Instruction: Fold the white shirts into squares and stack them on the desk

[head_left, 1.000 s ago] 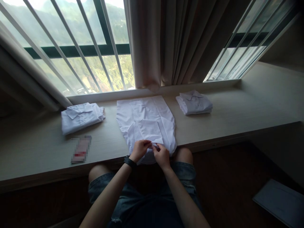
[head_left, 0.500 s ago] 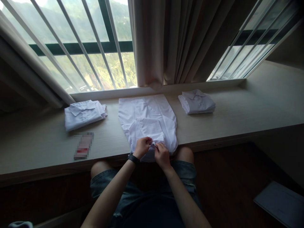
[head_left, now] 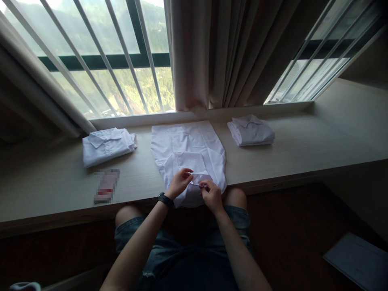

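A white shirt (head_left: 188,139) lies spread on the pale ledge in front of me, its near end reaching over the front edge. My left hand (head_left: 181,182), with a black watch on the wrist, has thumb and fingers curled at a small flap of the shirt's near part. Beside it, my right hand (head_left: 212,197) pinches the same flap between thumb and forefinger. A short stretch of white fabric spans the gap between my fingertips. Whether a button is there is too small to make out.
One folded white shirt (head_left: 107,146) rests at the left, another folded bundle (head_left: 251,130) at the right. A blurred-out flat item (head_left: 106,186) lies near the ledge's (head_left: 300,141) left front. Curtains (head_left: 194,60) and a barred window stand behind. My knees are under the front edge.
My hands have drawn apart: the left has shifted slightly left and up, the right slightly right. The flap between them is more stretched out. The folded shirts have stayed put.
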Demonstrator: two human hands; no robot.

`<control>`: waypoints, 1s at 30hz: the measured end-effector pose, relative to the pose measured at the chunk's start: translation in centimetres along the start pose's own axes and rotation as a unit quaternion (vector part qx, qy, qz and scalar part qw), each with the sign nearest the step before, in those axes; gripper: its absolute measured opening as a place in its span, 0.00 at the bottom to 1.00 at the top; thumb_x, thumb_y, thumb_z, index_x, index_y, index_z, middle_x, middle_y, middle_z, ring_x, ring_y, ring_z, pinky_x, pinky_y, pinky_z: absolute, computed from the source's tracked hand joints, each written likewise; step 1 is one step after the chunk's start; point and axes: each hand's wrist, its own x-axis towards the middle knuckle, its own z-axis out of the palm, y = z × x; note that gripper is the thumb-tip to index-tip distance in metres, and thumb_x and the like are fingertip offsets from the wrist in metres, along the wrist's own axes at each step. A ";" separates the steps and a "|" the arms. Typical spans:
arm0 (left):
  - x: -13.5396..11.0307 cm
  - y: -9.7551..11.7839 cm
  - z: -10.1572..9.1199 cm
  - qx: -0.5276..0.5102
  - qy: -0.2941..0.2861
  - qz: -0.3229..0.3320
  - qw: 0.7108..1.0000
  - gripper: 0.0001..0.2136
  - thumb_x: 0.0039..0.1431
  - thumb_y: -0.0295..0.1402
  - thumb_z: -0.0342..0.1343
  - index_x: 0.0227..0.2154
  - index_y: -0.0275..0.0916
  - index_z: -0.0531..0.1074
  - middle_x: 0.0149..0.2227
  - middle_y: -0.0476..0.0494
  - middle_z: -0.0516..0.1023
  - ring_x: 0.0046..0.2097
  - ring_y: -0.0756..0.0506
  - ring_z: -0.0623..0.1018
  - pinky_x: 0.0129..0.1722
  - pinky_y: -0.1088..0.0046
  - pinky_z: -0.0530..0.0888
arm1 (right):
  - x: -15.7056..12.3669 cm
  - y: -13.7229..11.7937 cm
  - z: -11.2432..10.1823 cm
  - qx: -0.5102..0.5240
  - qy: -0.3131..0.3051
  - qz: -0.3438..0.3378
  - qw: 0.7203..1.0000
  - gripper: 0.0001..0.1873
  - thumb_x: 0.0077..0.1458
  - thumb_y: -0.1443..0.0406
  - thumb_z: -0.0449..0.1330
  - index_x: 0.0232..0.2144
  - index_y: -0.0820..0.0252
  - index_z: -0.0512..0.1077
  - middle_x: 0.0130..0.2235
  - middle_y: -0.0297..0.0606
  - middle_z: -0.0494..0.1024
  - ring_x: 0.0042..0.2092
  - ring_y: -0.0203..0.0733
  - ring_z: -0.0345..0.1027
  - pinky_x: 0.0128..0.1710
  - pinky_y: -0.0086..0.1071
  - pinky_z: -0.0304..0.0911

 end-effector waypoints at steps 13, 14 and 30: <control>-0.3 1.5 -0.3 0.094 0.087 0.091 0.988 0.03 0.56 0.30 0.62 0.30 0.36 0.77 0.46 0.39 0.78 0.39 0.48 0.79 0.40 0.71 0.78 | 0.2 -1.4 0.7 -0.055 0.066 -0.033 0.996 0.17 0.60 0.65 0.50 0.41 0.58 0.78 0.42 0.43 0.80 0.43 0.46 0.75 0.46 0.38 0.70; -0.4 1.6 -0.2 0.101 0.092 0.098 0.986 0.03 0.58 0.31 0.61 0.31 0.37 0.78 0.45 0.40 0.79 0.39 0.47 0.80 0.41 0.70 0.78 | 0.1 -1.3 0.7 -0.065 0.070 -0.038 0.995 0.18 0.61 0.66 0.49 0.43 0.59 0.78 0.43 0.44 0.80 0.45 0.46 0.74 0.47 0.38 0.70; -2.6 2.5 2.5 0.269 -0.021 0.200 0.942 0.16 0.62 0.24 0.51 0.51 0.41 0.72 0.43 0.41 0.75 0.43 0.45 0.76 0.45 0.69 0.74 | 0.2 -1.4 0.0 -0.085 0.059 0.024 0.994 0.24 0.57 0.62 0.56 0.56 0.57 0.71 0.40 0.39 0.80 0.33 0.40 0.73 0.37 0.32 0.67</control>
